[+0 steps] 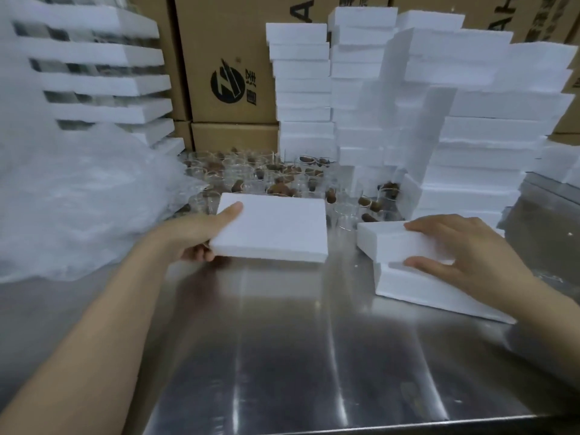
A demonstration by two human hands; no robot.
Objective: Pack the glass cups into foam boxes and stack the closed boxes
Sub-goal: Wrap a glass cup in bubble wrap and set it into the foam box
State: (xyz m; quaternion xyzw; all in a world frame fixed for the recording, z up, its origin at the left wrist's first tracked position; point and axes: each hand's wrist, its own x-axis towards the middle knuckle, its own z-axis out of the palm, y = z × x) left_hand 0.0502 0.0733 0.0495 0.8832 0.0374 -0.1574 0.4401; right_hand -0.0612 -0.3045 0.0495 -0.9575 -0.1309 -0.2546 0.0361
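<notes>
My left hand (201,235) grips a closed white foam box (276,227) by its left edge, thumb on top and fingers underneath, just above the steel table. My right hand (455,249) holds another white foam box (386,243) at the right, fingers over its top and thumb on its near side. That box sits on a second foam piece (417,290) lying on the table. Behind both boxes stand several clear glass cups (251,174) with brown handles.
Tall stacks of white foam boxes (470,127) fill the back right and centre. A heap of clear plastic wrap (78,199) lies at the left, with stacked foam trays (103,80) above it. Cardboard cartons (226,67) line the back. The steel table (298,356) spreads in front.
</notes>
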